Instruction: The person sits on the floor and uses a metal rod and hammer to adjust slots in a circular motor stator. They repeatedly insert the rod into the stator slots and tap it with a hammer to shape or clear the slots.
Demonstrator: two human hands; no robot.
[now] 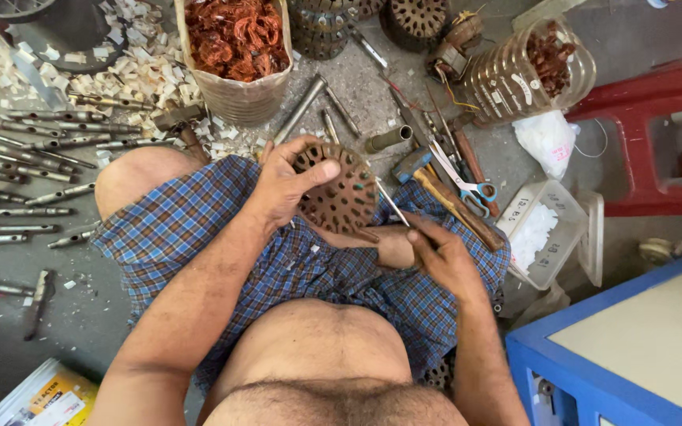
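Note:
My left hand (287, 183) grips a round rusty-brown metal core (342, 197) with many slots and holes, held over my lap. The thumb lies across its upper face. My right hand (444, 256) pinches a thin metal rod (392, 207), and the rod's tip points into the core's right edge. Both hands are above my blue checked cloth (199, 229).
A sack of copper wire scrap (236, 39) stands ahead. Several metal shafts (25, 150) and white paper bits lie at the left. A hammer (444, 197), scissors (467, 183), a clear jar (526, 75), a plastic box (542, 233), a red stool (657, 134) and a blue table (633, 347) are at the right.

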